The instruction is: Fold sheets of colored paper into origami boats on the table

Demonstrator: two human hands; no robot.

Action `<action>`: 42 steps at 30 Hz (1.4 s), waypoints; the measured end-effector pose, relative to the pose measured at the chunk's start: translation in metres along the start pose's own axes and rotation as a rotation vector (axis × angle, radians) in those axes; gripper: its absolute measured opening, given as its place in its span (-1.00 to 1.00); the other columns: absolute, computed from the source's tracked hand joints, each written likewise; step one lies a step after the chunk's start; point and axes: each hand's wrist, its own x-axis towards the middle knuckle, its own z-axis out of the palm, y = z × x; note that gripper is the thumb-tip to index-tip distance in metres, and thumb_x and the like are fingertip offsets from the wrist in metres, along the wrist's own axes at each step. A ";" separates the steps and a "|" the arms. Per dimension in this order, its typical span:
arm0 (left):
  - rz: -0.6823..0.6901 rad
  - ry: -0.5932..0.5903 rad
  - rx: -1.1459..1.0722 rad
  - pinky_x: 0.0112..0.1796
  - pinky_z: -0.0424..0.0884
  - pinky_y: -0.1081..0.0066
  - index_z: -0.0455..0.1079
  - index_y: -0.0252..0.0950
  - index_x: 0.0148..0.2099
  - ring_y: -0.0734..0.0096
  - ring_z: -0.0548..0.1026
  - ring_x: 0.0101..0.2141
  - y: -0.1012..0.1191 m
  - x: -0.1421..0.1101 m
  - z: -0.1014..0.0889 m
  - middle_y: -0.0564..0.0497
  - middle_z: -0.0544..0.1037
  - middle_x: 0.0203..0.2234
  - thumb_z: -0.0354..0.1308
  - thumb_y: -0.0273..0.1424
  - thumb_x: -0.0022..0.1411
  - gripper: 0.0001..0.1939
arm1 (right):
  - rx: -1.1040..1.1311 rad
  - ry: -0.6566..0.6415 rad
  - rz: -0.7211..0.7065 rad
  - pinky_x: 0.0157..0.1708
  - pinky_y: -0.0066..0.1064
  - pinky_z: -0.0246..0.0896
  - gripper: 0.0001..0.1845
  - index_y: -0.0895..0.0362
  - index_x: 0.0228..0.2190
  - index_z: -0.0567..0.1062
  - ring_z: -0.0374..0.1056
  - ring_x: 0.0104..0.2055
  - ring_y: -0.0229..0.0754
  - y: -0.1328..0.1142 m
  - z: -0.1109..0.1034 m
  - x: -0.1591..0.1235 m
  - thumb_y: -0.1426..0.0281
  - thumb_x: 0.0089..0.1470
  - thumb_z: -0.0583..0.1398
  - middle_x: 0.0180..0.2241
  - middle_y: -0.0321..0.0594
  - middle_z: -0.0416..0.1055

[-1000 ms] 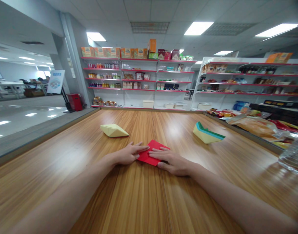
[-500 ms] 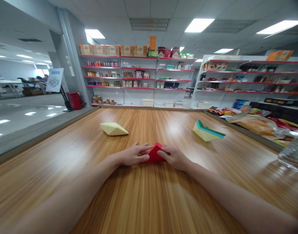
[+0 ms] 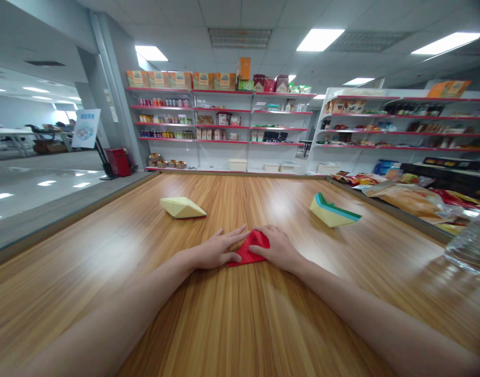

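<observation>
A piece of red folded paper (image 3: 250,252), roughly triangular, rests on the wooden table between my hands. My right hand (image 3: 278,248) grips its right side, thumb on the near face and fingers curled over the top edge. Beside its left end, my left hand (image 3: 218,250) is open, fingers spread and stretched out, with the thumb at the paper's left corner. Farther left lies a pale yellow folded paper boat (image 3: 182,208) with a red lower edge. To the right sits another paper boat (image 3: 334,212), yellow below with blue and green bands above.
The wooden tabletop (image 3: 208,324) has a raised dark rim. A clear plastic container (image 3: 469,248) stands at the right edge, near packaged snacks (image 3: 414,201). Stocked shelves (image 3: 224,125) line the back, and a sign (image 3: 86,128) stands at the left.
The red paper has shifted from a raised peak to a lower, flatter shape. My right fingers have moved over its top, and my left fingers are spread wider. Both boats stay put.
</observation>
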 end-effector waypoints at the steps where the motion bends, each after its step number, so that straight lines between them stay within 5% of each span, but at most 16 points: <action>1: 0.016 -0.027 0.008 0.16 -0.32 -0.17 -0.14 0.03 0.32 0.09 -0.21 0.29 0.001 0.000 -0.001 0.07 -0.19 0.31 0.00 -0.23 0.28 -0.38 | -0.010 -0.008 0.020 0.00 -0.11 0.10 -0.39 0.14 -0.01 0.38 0.24 -0.02 0.03 0.001 0.000 0.000 0.06 -0.03 0.21 -0.09 -0.02 0.35; 5: 0.039 -0.083 0.013 0.12 -0.38 -0.25 -0.07 0.10 0.29 0.05 -0.21 0.28 0.001 0.000 -0.003 0.13 -0.01 0.28 -0.03 -0.26 0.30 -0.45 | -0.021 -0.014 0.056 -0.01 -0.12 0.11 -0.35 0.12 -0.01 0.38 0.23 0.02 0.05 0.007 0.000 0.001 -0.02 -0.05 0.19 -0.06 -0.02 0.34; 19: 0.049 -0.097 0.004 0.13 -0.37 -0.23 -0.04 0.11 0.28 0.06 -0.21 0.28 -0.001 0.000 -0.005 0.12 0.05 0.27 -0.04 -0.18 0.29 -0.47 | -0.044 0.036 0.121 -0.01 -0.12 0.14 -0.42 0.13 -0.11 0.48 0.30 -0.03 0.04 0.053 -0.013 0.012 0.00 -0.09 0.22 -0.09 -0.02 0.36; 22: 0.048 -0.098 0.019 0.13 -0.36 -0.23 -0.05 0.10 0.28 0.07 -0.20 0.28 -0.002 0.000 -0.004 0.13 0.04 0.27 -0.07 -0.20 0.31 -0.49 | 0.021 0.098 0.036 -0.03 -0.14 0.18 -0.53 0.14 -0.14 0.49 0.32 -0.07 0.00 0.045 -0.017 0.009 0.12 -0.03 0.23 -0.13 -0.04 0.38; 25: 0.049 -0.087 0.036 0.13 -0.35 -0.23 -0.04 0.09 0.28 0.07 -0.18 0.28 -0.002 -0.001 -0.004 0.13 0.04 0.28 -0.11 -0.22 0.33 -0.51 | 0.126 0.140 -0.213 0.02 -0.17 0.14 -0.70 0.11 -0.16 0.49 0.29 -0.02 -0.05 0.026 -0.025 0.002 0.27 0.07 0.17 -0.09 -0.07 0.37; 29: 0.066 -0.080 0.040 0.14 -0.31 -0.21 -0.04 0.07 0.28 0.04 -0.17 0.28 0.002 -0.002 -0.006 0.10 0.03 0.28 -0.09 -0.13 0.30 -0.48 | 0.159 -0.122 -0.499 0.04 -0.17 0.14 -0.65 0.07 -0.13 0.49 0.26 0.01 -0.05 0.001 -0.030 -0.008 0.31 -0.02 0.26 -0.08 -0.11 0.37; 33: 0.059 -0.058 0.069 0.13 -0.28 -0.22 0.00 0.07 0.28 -0.03 -0.11 0.27 0.007 -0.002 -0.007 0.06 0.07 0.27 0.07 0.01 0.15 -0.32 | 0.204 -0.158 -0.501 0.01 -0.21 0.19 -0.64 0.06 -0.09 0.48 0.28 -0.01 -0.08 -0.005 -0.025 -0.010 0.37 0.01 0.24 -0.09 -0.11 0.37; 42: 0.048 0.019 0.085 0.14 -0.21 -0.19 0.08 0.06 0.25 -0.01 -0.04 0.25 0.010 -0.001 -0.001 0.06 0.16 0.23 0.07 -0.04 0.17 -0.39 | 0.213 -0.135 -0.488 -0.02 -0.22 0.23 -0.66 0.06 -0.11 0.49 0.31 -0.04 -0.08 -0.003 -0.024 -0.009 0.35 0.01 0.25 -0.12 -0.11 0.39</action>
